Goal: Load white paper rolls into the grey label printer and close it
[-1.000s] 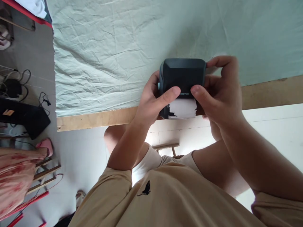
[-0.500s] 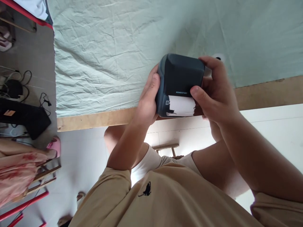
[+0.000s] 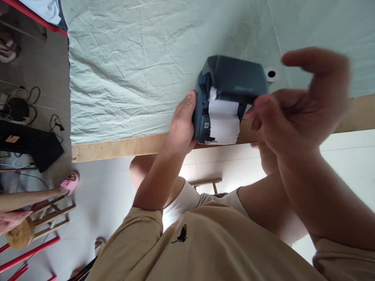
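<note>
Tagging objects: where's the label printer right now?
Head view, centre-right: the label printer is on the green cloth at the table's near edge, left hand gripping its left side, right hand open beside it.

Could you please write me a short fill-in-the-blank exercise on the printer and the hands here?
The left hand grips the printer, whose lid stands ____.
The paper showing inside it is ____.
The right hand, raised beside the printer, holds ____.
The cloth on the table is pale ____.
Missing words: open; white; nothing; green.
</note>
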